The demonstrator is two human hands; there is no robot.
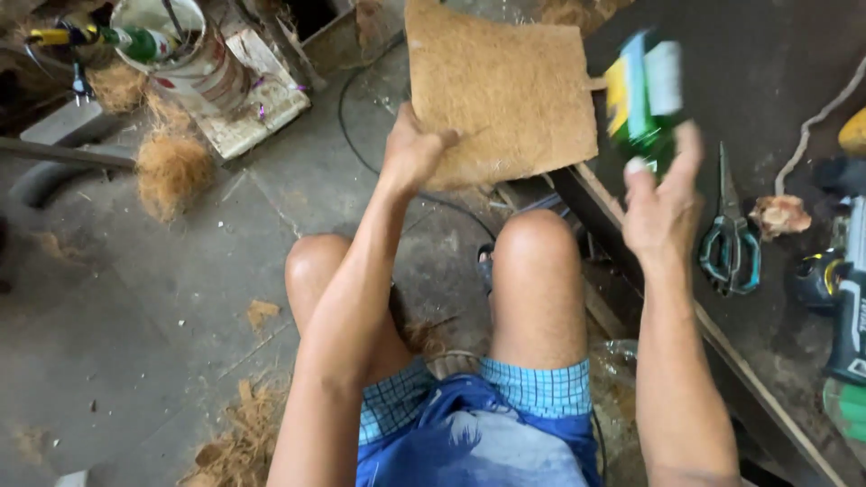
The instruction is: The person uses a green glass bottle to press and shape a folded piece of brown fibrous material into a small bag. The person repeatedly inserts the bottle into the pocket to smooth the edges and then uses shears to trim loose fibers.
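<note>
Our knees (532, 261) sit nearest, above blue checked shorts | our left hand (413, 153) pinches the lower edge of a flat, coarse brown coir mat (505, 86) held over the floor | our right hand (663, 203) grips a blurred green bottle (642, 99) | teal-handled scissors (731, 239) lie just right on the dark tabletop (767, 54)

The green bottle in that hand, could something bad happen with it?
Maybe. The right hand holds the green bottle tilted and only by its lower end, above the dark table, so it might slip and fall. The scissors lie just beside that hand, so a careless reach could graze them. The left hand pinches the brown fibre mat at one corner only, so it could flop down.
</note>
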